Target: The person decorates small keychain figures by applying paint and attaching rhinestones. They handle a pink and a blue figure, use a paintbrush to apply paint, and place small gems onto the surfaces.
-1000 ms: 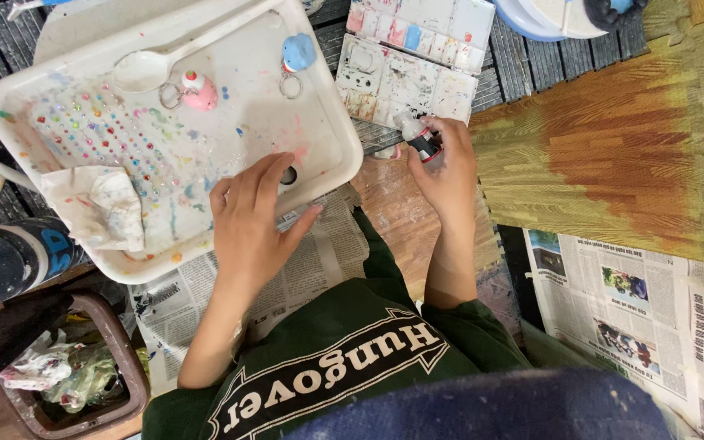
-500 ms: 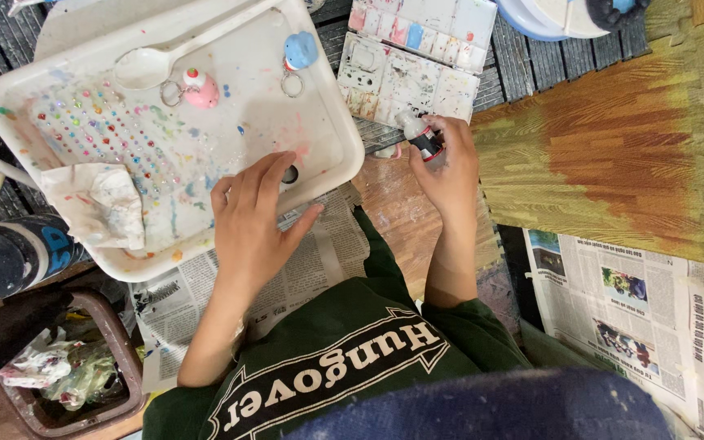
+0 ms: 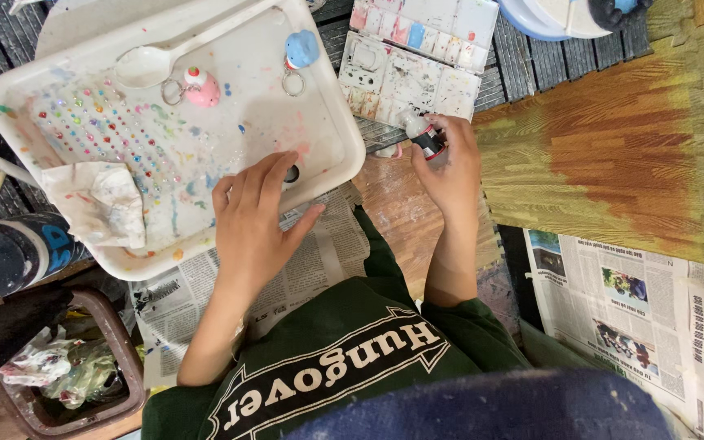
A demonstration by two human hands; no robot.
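In right hand (image 3: 452, 167), small paint tube (image 3: 424, 135)

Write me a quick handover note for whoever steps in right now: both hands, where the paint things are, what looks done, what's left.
Left hand: flat on the white tray, fingers by a small dark piece; holds nothing that I can see.
Right hand: gripping a small paint tube at the edge of the paint palette.
On the tray: pink charm, blue charm, white spoon, crumpled rag, rows of coloured dots.
Done: both charms look painted.
Left: the dark piece looks unpainted; whether the tube is capped is unclear.
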